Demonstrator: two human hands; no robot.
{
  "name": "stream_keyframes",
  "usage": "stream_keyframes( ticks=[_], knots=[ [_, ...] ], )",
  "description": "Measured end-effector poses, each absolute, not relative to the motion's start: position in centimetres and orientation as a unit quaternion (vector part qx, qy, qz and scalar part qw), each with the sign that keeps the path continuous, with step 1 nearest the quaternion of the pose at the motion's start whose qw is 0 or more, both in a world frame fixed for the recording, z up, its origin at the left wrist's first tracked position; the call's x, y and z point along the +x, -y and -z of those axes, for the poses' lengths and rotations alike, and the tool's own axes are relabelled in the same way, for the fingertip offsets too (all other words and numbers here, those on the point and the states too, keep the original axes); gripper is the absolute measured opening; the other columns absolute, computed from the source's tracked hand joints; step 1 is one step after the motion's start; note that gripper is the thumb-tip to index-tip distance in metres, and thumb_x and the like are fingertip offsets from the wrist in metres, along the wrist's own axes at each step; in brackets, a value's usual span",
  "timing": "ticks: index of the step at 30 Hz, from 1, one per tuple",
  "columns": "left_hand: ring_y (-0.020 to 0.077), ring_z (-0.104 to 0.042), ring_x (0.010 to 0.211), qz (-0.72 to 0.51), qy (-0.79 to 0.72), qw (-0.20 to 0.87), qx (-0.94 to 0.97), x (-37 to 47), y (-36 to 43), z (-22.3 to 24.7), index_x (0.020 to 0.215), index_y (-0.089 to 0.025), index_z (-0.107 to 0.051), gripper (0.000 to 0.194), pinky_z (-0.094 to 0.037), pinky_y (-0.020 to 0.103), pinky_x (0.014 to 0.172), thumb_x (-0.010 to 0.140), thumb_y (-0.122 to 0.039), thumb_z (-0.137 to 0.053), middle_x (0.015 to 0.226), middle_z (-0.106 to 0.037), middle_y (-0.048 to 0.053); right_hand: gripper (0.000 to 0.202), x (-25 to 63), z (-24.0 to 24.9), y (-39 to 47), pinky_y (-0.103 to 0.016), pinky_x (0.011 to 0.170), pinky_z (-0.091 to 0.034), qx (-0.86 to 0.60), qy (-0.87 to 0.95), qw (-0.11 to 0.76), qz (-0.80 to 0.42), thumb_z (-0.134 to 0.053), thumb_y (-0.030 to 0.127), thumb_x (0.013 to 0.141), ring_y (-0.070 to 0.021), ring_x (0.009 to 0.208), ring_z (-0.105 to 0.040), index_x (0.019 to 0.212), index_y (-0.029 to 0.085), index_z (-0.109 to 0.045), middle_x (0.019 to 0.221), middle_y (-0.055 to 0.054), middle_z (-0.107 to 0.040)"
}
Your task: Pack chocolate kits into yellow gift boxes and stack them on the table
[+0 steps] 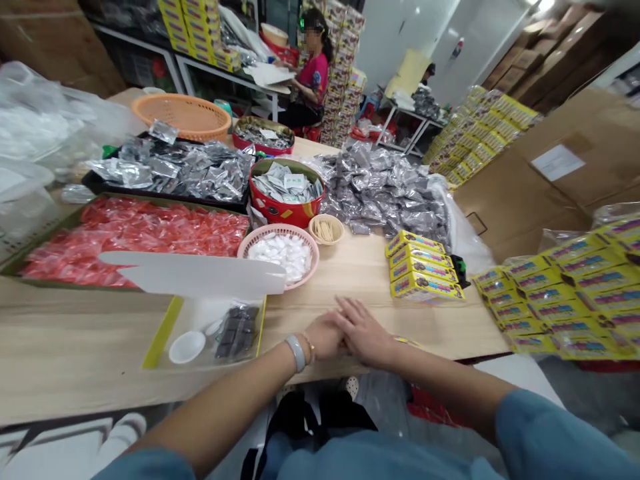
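Note:
My left hand [323, 335], with a pale bangle at its wrist, rests at the table's front edge. Over it lies my right hand [367, 333], fingers stretched out and slightly apart. The left fingers are mostly hidden beneath it, so whether they hold anything does not show. Beside the right forearm a sliver of yellow printed card [406, 341] shows. Left of my hands sits an open yellow-edged box [163, 340] with a white cup [187, 347], a small white spoon and a dark segmented block [237, 331]; its white flap [200, 272] stands up behind.
Behind are a tray of red packets [150, 230], a pink basket [314, 263] of white packets, a bowl of sticks [326, 230], a red tin [280, 212] of sachets and grey packets [385, 187]. Yellow boxes [425, 270] stand right. A person [313, 80] sits farther back.

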State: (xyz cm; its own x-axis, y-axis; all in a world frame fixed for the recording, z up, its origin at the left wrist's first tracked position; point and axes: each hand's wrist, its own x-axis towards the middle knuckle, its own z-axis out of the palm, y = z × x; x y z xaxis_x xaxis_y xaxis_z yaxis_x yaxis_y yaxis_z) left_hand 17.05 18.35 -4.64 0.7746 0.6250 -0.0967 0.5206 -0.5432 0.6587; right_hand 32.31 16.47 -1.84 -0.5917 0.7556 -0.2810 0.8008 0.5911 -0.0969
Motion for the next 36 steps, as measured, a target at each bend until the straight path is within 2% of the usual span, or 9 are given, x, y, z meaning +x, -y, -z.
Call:
stream_keyframes(
  ticks=[4,6,9,12,16,21,26,31,36],
  knots=[
    [0.0239,-0.052,0.09,-0.039,-0.329,0.276,0.902,17.0,-19.6,2.5,0.105,-0.017,-0.049,0.043,-0.042,0.034,0.078,0.065,-0.031,-0.058,0.099,-0.056,0.01,0.03,39.4,-1.4,-17.1,-0.034,0.07,-0.046,0.628,-0.7,0.248,0.231,-0.037,0.009,0.075,-0.0217,0.081,-0.059,0.096,0.009,-0.057,0.088,-0.015,-0.061],
    [0.0235,-0.052,0.088,-0.016,-0.343,0.249,0.906,17.4,-20.0,2.1,0.101,-0.017,-0.05,0.04,-0.043,0.034,0.076,0.064,-0.031,-0.058,0.096,-0.057,0.009,0.029,41.8,-2.6,-17.3,-0.025,0.056,-0.047,0.659,-0.612,0.236,0.367,-0.032,0.006,0.074,-0.0147,0.061,-0.06,0.089,0.009,-0.057,0.07,-0.009,-0.062],
    [0.0225,-0.052,0.087,0.001,-0.347,0.225,0.91,18.1,-19.8,2.2,0.095,-0.016,-0.051,0.035,-0.043,0.033,0.076,0.064,-0.029,-0.058,0.094,-0.057,0.009,0.037,42.8,-2.8,-17.0,-0.019,0.047,-0.044,0.677,-0.546,0.176,0.462,-0.032,0.004,0.072,-0.0097,0.051,-0.056,0.103,0.011,-0.051,0.063,-0.003,-0.059],
    [0.0227,-0.051,0.088,0.007,-0.342,0.2,0.918,18.6,-19.2,2.3,0.096,-0.015,-0.05,0.035,-0.043,0.033,0.076,0.065,-0.028,-0.058,0.096,-0.056,0.009,0.043,42.3,-1.5,-16.0,-0.022,0.051,-0.045,0.713,-0.566,0.182,0.371,-0.034,0.006,0.073,-0.0122,0.056,-0.057,0.115,0.011,-0.045,0.067,-0.006,-0.061],
    [0.0238,-0.052,0.087,0.056,-0.357,0.181,0.915,19.7,-19.2,1.6,0.098,-0.013,-0.05,0.039,-0.043,0.034,0.075,0.063,-0.026,-0.06,0.097,-0.057,0.01,0.041,42.1,0.2,-14.9,-0.028,0.073,-0.042,0.708,-0.632,0.165,0.268,-0.039,0.009,0.074,-0.0204,0.089,-0.056,0.114,0.009,-0.048,0.095,-0.015,-0.06],
    [0.027,-0.048,0.095,0.092,-0.249,0.163,0.95,21.5,-19.2,1.8,0.125,-0.02,-0.03,0.078,-0.039,0.038,0.078,0.058,-0.039,-0.065,0.112,-0.049,0.012,0.059,41.3,1.2,-12.0,-0.029,0.074,-0.042,0.674,-0.649,0.135,0.326,-0.044,0.026,0.077,-0.0221,0.094,-0.054,0.131,0.012,-0.024,0.107,-0.015,-0.056],
    [0.0243,-0.044,0.096,0.055,-0.184,0.13,0.973,21.1,-18.3,3.8,0.128,-0.034,-0.023,0.056,-0.036,0.039,0.08,0.077,-0.035,-0.046,0.119,-0.043,0.007,0.072,40.7,2.3,-8.0,-0.033,0.071,-0.041,0.661,-0.675,0.137,0.298,-0.045,0.035,0.077,-0.0265,0.092,-0.055,0.135,0.015,-0.008,0.111,-0.016,-0.053],
    [0.0225,-0.044,0.098,0.085,-0.189,0.172,0.963,21.8,-19.7,3.7,0.126,-0.036,-0.027,0.048,-0.035,0.038,0.083,0.08,-0.035,-0.041,0.118,-0.044,0.006,0.058,43.1,2.7,-8.4,-0.029,0.074,-0.041,0.715,-0.638,0.057,0.279,-0.044,0.031,0.078,-0.0224,0.092,-0.052,0.131,0.016,-0.026,0.104,-0.013,-0.053],
    [0.0238,-0.04,0.108,0.134,-0.248,0.218,0.934,21.7,-21.2,2.3,0.128,-0.026,-0.027,0.07,-0.031,0.035,0.091,0.066,-0.036,-0.058,0.124,-0.041,0.008,0.047,45.4,2.4,-10.9,-0.029,0.073,-0.04,0.626,-0.747,0.027,0.224,-0.037,0.015,0.077,-0.0208,0.088,-0.05,0.123,0.018,-0.04,0.101,-0.012,-0.053]
  ],
)
